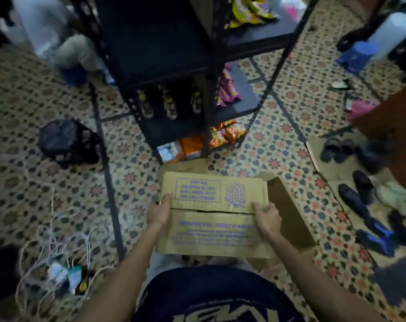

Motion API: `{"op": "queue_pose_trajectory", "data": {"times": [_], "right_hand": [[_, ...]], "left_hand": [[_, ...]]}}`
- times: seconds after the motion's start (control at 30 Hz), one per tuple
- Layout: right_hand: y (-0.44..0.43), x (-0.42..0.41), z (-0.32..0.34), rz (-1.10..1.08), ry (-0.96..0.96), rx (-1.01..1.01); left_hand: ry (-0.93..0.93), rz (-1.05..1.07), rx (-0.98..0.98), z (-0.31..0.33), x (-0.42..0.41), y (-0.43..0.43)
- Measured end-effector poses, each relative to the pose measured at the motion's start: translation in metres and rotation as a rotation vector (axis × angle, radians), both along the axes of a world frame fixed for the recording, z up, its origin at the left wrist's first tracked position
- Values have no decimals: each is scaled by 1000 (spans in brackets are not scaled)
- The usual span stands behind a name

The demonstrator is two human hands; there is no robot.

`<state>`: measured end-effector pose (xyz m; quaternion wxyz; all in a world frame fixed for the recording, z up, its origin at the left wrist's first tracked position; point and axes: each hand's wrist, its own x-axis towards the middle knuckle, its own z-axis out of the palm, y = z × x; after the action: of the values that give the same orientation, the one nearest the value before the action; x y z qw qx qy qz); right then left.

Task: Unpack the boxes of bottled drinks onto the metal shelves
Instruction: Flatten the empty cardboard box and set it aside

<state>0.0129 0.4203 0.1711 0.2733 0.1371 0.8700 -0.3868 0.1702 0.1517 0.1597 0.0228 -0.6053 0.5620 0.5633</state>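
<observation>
While our left hand (161, 211) and right hand (266, 219) grip the box (211, 235) at lower centre, fingers (257, 208) curled on its flaps (197, 191), we should part both evenly.

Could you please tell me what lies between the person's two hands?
In the head view, only the cardboard box, its printed top flaps, lies between left hand and right hand.

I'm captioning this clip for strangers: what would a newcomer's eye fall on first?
First, the cardboard box with purple print at bottom centre, held at its sides by the left hand and right hand. Just beyond it rises a black metal shelf rack, with bottles on a middle shelf and bright snack packets lower down. Shoes lie scattered to the right.
</observation>
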Motion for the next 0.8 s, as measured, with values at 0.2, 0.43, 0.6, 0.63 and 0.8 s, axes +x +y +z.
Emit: {"op": "queue_pose_trajectory", "data": {"times": [0.2,0.43,0.6,0.63,0.8], "right_hand": [[-27,-10,-9,186,-21,35],[-65,16,-37,246,-77,95],[-84,27,-77,239,-156,120],[-86,28,-86,254,-165,130],[-86,12,-158,270,-227,168]], "left_hand": [[-71,193,-4,-10,40,17],[-90,270,63,-51,78,-7],[-228,204,70,-96,82,-19],[-242,201,63,-99,80,-20],[-278,238,76,-131,68,-19]]}}
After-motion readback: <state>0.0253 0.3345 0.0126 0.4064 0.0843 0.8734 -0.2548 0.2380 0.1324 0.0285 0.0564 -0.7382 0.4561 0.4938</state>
